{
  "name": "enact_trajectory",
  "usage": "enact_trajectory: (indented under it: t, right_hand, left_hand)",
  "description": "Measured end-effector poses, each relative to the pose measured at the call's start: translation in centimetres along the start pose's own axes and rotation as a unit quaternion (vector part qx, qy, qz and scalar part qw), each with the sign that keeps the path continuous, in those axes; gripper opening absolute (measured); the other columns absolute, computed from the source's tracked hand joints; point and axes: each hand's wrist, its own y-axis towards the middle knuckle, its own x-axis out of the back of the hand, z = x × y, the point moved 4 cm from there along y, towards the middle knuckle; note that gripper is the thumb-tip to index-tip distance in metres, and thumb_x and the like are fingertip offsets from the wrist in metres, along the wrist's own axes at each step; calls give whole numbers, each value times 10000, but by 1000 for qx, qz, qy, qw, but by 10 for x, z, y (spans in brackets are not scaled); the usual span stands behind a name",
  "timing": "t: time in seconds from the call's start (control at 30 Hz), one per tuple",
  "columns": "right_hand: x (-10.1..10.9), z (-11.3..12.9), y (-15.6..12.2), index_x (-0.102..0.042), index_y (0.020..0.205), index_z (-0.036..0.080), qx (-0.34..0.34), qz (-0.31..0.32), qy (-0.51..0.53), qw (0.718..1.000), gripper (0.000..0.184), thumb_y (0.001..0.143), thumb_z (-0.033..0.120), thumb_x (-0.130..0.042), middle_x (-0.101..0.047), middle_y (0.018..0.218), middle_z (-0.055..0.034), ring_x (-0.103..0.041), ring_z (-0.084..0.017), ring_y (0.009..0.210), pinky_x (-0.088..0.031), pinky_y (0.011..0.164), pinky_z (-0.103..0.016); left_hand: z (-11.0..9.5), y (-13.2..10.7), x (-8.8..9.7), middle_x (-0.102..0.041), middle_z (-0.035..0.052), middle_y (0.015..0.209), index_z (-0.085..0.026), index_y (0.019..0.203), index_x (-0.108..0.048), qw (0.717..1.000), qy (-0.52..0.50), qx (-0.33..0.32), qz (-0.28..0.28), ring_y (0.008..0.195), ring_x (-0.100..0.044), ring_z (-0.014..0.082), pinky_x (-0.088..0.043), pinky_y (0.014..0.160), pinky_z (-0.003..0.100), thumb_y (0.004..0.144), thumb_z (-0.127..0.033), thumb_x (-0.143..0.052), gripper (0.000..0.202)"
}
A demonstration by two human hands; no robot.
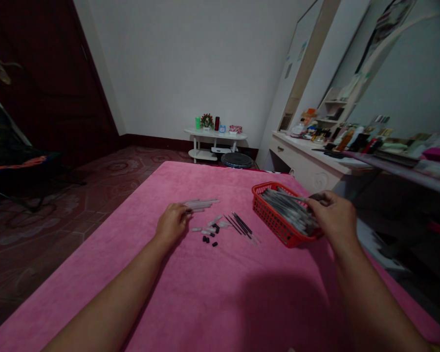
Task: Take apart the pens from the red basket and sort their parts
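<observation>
On the pink cloth, my left hand (pixel 171 226) has its fingers curled round the near ends of several translucent pen barrels (pixel 204 203); its fingertips are partly hidden. My right hand (pixel 332 215) reaches over the far right side of a red plastic basket (pixel 273 221), thumb and fingers pinching one slim pale pen (pixel 299 198). Many greyish pens (pixel 288 208) fill the basket, too blurred to tell apart. Between the hands lie several thin black ink refills (pixel 242 225), small whitish pen parts (pixel 209 231) and short black plugs (pixel 206 239).
A pink cloth (pixel 190 298) covers the table. Right of it stands a white dresser (pixel 308 166) with bottles and a mirror. A small white shelf stand (pixel 205 155) is by the far wall, with a dark round stool (pixel 237 160) near it. A folding chair (pixel 14 161) stands at left.
</observation>
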Motion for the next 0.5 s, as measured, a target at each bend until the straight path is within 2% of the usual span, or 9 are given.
enact_trajectory:
  t: [0.17,0.33,0.4,0.5]
  right_hand:
    - [-10,5,-7,-689,781,224,19,57,-158,986,256,708,442,-578,-667,691,-68,-599,-236,631,-330,501,-286]
    - [-15,4,-10,-706,819,234,36,80,-211,974,293,735,475,-561,-674,728,-86,-593,-237,611,-303,494,-295]
    - [-14,3,-9,-707,807,232,40,74,-219,972,297,733,485,-570,-669,720,-87,-586,-240,607,-301,494,-297]
    - [-13,15,-13,-696,791,216,95,12,-169,981,264,746,449,-580,-664,747,-77,-581,-226,640,-346,532,-298]
  left_hand:
    - [-1,-1,-3,-675,80,1074,-206,986,-714,999,23,2,25,1026,-580,239,-474,874,338,846,-279,-539,236]
    - [-4,-1,-1,-680,69,1024,-210,963,-698,999,32,2,30,1009,-584,234,-472,874,328,832,-243,-542,206]
    - [-5,-2,-1,-683,67,999,-207,960,-689,999,37,4,35,992,-589,233,-469,877,330,817,-218,-548,201]
    - [-8,-2,-1,-681,75,971,-202,937,-697,998,46,-2,43,975,-595,230,-468,870,328,813,-195,-535,204]
